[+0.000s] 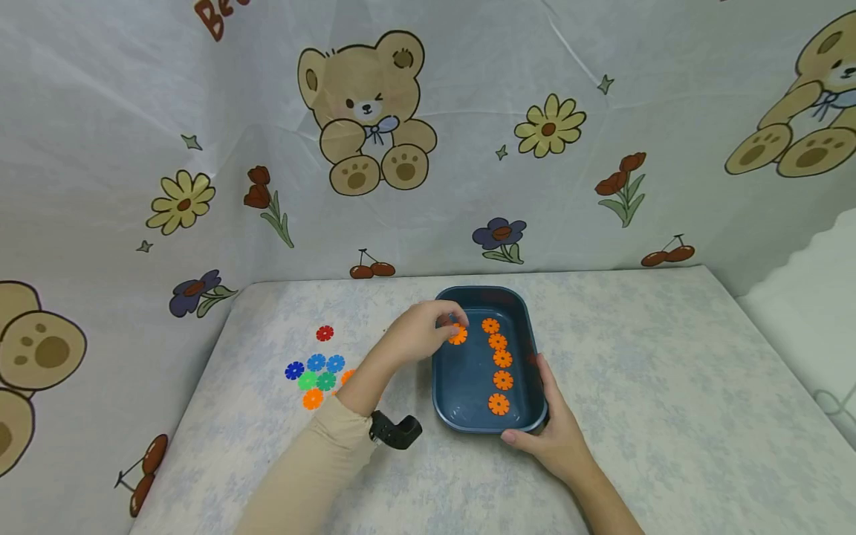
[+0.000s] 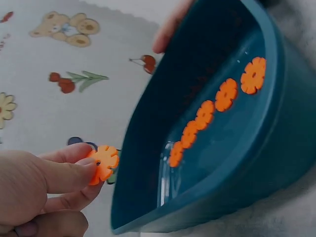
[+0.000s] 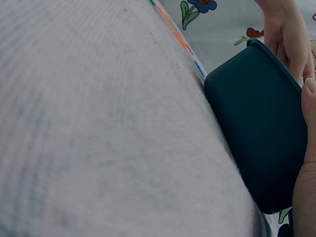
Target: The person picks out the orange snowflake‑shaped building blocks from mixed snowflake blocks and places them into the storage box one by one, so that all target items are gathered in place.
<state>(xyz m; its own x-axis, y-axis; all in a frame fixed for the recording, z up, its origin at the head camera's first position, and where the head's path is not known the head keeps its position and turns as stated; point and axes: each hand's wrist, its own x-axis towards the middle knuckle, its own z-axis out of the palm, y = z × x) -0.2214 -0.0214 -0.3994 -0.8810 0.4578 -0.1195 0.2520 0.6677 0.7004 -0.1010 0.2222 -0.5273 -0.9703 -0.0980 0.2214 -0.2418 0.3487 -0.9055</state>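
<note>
A dark blue rectangular bin [image 1: 461,405] sits on the table, with several orange flower-shaped plastic discs [image 1: 503,380] in a row along its floor. Between thumb and fingertips my left hand [image 1: 417,331] pinches another orange disc [image 2: 104,164], over the bin's left side in the head view. The left wrist view shows this disc held up by its edge, its notched rim facing the bin. My right hand [image 1: 562,442] grips the bin's near right corner, thumb at the front wall and fingers along the right side. In the right wrist view its thumb [image 3: 310,91] lies at the rim.
Left of the bin, loose discs lie flat on the table [image 1: 669,386]: a red one [image 1: 324,333], several blue ones [image 1: 316,362], green ones [image 1: 326,381] and orange ones [image 1: 313,399]. My left forearm covers part of this group. A printed cloth [image 1: 468,223] hangs behind the table.
</note>
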